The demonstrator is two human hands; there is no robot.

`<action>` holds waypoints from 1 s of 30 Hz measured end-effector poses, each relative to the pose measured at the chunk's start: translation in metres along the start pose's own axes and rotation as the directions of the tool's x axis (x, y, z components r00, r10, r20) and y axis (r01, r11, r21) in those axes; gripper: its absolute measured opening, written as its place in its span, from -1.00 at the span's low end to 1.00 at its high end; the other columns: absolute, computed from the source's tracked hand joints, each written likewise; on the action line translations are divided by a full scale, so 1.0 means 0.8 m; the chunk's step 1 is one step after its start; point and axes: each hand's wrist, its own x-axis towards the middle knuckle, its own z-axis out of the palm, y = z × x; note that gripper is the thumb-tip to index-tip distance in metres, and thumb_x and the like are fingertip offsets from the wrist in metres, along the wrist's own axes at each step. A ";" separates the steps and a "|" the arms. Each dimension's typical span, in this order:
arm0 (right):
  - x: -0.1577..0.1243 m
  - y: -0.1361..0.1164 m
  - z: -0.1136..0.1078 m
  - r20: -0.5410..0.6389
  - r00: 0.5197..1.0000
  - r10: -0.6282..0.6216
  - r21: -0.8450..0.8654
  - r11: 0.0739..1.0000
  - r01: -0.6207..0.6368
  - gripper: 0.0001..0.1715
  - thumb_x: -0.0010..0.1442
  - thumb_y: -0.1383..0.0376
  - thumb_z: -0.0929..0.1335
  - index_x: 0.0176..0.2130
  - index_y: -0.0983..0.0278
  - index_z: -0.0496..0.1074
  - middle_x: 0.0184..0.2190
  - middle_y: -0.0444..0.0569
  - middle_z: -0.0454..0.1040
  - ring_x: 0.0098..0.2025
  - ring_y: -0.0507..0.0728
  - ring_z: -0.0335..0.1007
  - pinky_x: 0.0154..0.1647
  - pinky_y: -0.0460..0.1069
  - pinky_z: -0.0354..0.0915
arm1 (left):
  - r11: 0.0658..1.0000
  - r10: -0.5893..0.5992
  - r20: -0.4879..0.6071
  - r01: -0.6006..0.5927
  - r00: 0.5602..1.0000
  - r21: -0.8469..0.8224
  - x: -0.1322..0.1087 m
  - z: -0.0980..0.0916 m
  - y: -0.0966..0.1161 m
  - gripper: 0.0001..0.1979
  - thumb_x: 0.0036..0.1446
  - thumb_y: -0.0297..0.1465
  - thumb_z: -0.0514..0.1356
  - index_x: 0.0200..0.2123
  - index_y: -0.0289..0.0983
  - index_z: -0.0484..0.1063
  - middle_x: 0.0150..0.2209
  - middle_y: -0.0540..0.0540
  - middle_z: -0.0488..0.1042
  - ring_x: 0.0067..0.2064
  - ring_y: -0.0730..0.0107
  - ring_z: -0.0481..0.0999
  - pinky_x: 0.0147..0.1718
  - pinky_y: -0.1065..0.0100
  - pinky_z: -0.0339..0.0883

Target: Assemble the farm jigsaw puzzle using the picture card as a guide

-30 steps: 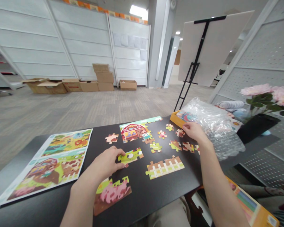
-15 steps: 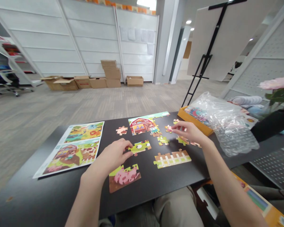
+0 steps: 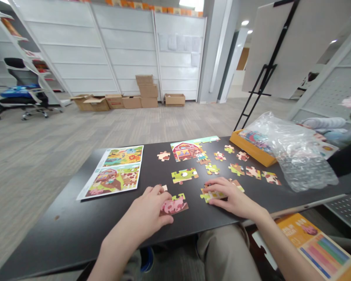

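My left hand [image 3: 149,210] rests over the left part of the joined pig pieces [image 3: 174,206], fingers bent; a pale bit shows by its fingertips. My right hand [image 3: 226,195] lies on the joined fence pieces [image 3: 239,187], covering their middle, fingers apart. Behind the hands are a green sheep section [image 3: 185,175] and the joined barn section [image 3: 185,152] with a sky strip on top. Loose pieces lie to the right, among them a green one [image 3: 212,169] and a brown-and-white one [image 3: 271,178]. Another loose piece [image 3: 163,156] lies left of the barn.
A printed picture sheet [image 3: 114,173] lies on the left of the black table [image 3: 67,226]. At the right are an orange box [image 3: 253,150] of pieces and clear plastic wrap [image 3: 301,156]. An orange package [image 3: 318,242] sits below the table's edge.
My left hand has moved from the sheep section to the pig pieces. My right hand has left the small pink piece and come down onto the fence section. The view has turned left.
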 end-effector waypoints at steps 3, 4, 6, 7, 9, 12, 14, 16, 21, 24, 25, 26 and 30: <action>0.004 -0.003 0.001 0.009 1.000 -0.019 0.023 1.000 0.019 -0.67 0.32 0.09 0.40 0.05 0.09 0.54 0.11 0.04 0.47 0.17 0.23 0.37 0.21 0.13 0.30 | 0.999 0.039 -0.015 -0.039 0.999 0.008 0.002 0.004 0.006 -0.71 0.18 -0.30 0.28 -0.01 -0.12 0.52 0.15 -0.15 0.39 0.16 0.05 0.37 0.11 0.13 0.34; 0.005 -0.004 0.001 0.013 1.000 -0.022 0.025 0.999 0.022 -0.66 0.32 0.10 0.41 0.05 0.09 0.54 0.10 0.04 0.47 0.17 0.23 0.37 0.21 0.13 0.29 | 0.999 0.050 -0.022 -0.050 0.999 0.013 0.003 0.005 0.008 -0.73 0.20 -0.30 0.27 -0.02 -0.12 0.52 0.13 -0.15 0.40 0.15 0.06 0.37 0.09 0.14 0.35; 0.005 -0.005 0.001 0.018 0.999 -0.028 0.028 0.999 0.027 -0.66 0.32 0.10 0.40 0.06 0.09 0.53 0.11 0.04 0.47 0.17 0.22 0.37 0.22 0.13 0.28 | 0.997 0.067 -0.036 -0.066 0.997 0.025 0.005 0.007 0.013 -0.75 0.21 -0.29 0.26 -0.03 -0.12 0.51 0.10 -0.14 0.41 0.13 0.06 0.38 0.04 0.14 0.38; 0.004 -0.005 0.002 0.019 0.999 -0.030 0.030 0.999 0.029 -0.66 0.33 0.11 0.40 0.07 0.09 0.52 0.11 0.04 0.47 0.17 0.22 0.37 0.22 0.13 0.27 | 0.997 0.075 -0.043 -0.073 0.996 0.032 0.007 0.008 0.015 -0.74 0.21 -0.28 0.26 -0.03 -0.11 0.51 0.09 -0.14 0.42 0.12 0.05 0.39 0.01 0.14 0.40; 0.003 -0.005 0.002 0.022 0.999 -0.035 0.036 0.999 0.034 -0.66 0.32 0.11 0.41 0.07 0.10 0.51 0.11 0.04 0.46 0.18 0.21 0.36 0.23 0.12 0.26 | 0.995 0.091 -0.053 -0.088 0.994 0.047 0.010 0.010 0.021 -0.74 0.22 -0.26 0.26 -0.02 -0.12 0.50 0.07 -0.13 0.43 0.10 0.05 0.39 -0.02 0.13 0.42; 0.003 -0.007 0.001 0.015 0.999 -0.042 0.043 0.998 0.041 -0.66 0.31 0.11 0.42 0.05 0.11 0.51 0.10 0.05 0.47 0.17 0.22 0.37 0.22 0.12 0.27 | 0.992 0.111 -0.047 -0.108 0.993 0.059 0.016 0.013 0.030 -0.72 0.21 -0.22 0.29 -0.03 -0.12 0.50 0.06 -0.13 0.43 0.09 0.05 0.40 -0.03 0.14 0.42; 0.003 -0.008 0.000 0.006 0.999 -0.047 0.049 0.998 0.047 -0.66 0.30 0.11 0.42 0.05 0.12 0.50 0.09 0.05 0.48 0.16 0.22 0.38 0.21 0.11 0.29 | 0.992 0.114 -0.043 -0.112 0.992 0.062 0.019 0.012 0.035 -0.70 0.20 -0.20 0.31 -0.02 -0.11 0.50 0.06 -0.12 0.43 0.10 0.04 0.39 -0.02 0.13 0.42; 0.003 -0.008 0.000 -0.002 0.998 -0.058 0.057 0.997 0.058 -0.66 0.31 0.13 0.42 0.05 0.13 0.49 0.09 0.05 0.48 0.16 0.21 0.38 0.20 0.11 0.29 | 0.992 0.113 -0.038 -0.110 0.993 0.064 0.022 0.011 0.040 -0.69 0.19 -0.19 0.31 -0.01 -0.11 0.50 0.07 -0.12 0.44 0.11 0.03 0.39 -0.02 0.13 0.41; 0.003 -0.005 0.001 -0.010 0.996 -0.087 0.072 0.994 0.088 -0.73 0.35 0.17 0.39 0.03 0.14 0.49 0.05 0.04 0.51 0.13 0.18 0.40 0.18 0.08 0.30 | 0.992 0.113 -0.023 -0.111 0.993 0.063 0.025 0.008 0.045 -0.70 0.19 -0.20 0.31 -0.03 -0.12 0.51 0.06 -0.12 0.44 0.10 0.05 0.40 -0.01 0.14 0.40; 0.002 -0.003 0.001 0.003 0.997 -0.076 0.078 0.994 0.076 -0.72 0.34 0.15 0.40 0.02 0.14 0.49 0.08 0.04 0.49 0.15 0.19 0.38 0.19 0.09 0.30 | 0.991 0.126 -0.040 -0.124 0.991 0.059 0.029 0.010 0.043 -0.69 0.17 -0.19 0.33 -0.03 -0.10 0.51 0.04 -0.10 0.45 0.09 0.06 0.40 -0.03 0.15 0.41; 0.002 -0.003 0.001 0.007 0.997 -0.071 0.080 0.994 0.071 -0.69 0.32 0.14 0.41 0.04 0.14 0.49 0.10 0.05 0.48 0.16 0.20 0.38 0.20 0.10 0.30 | 0.990 0.130 -0.045 -0.127 0.990 0.059 0.030 0.011 0.043 -0.69 0.17 -0.18 0.33 -0.03 -0.10 0.51 0.04 -0.09 0.45 0.09 0.06 0.40 -0.03 0.15 0.40; 0.001 -0.003 0.000 0.012 0.998 -0.069 0.080 0.995 0.068 -0.65 0.29 0.12 0.44 0.05 0.14 0.49 0.12 0.06 0.47 0.17 0.21 0.37 0.20 0.11 0.30 | 0.990 0.131 -0.049 -0.129 0.990 0.058 0.031 0.012 0.042 -0.68 0.16 -0.18 0.33 -0.03 -0.09 0.51 0.04 -0.09 0.45 0.09 0.06 0.40 -0.04 0.15 0.40; 0.000 -0.005 0.000 0.021 0.998 -0.064 0.064 0.996 0.062 -0.58 0.24 0.10 0.47 0.06 0.14 0.49 0.11 0.07 0.47 0.16 0.23 0.37 0.20 0.13 0.30 | 0.990 0.134 -0.047 -0.132 0.990 0.050 0.030 0.013 0.040 -0.66 0.15 -0.17 0.34 -0.02 -0.10 0.50 0.04 -0.09 0.44 0.08 0.07 0.40 -0.02 0.15 0.38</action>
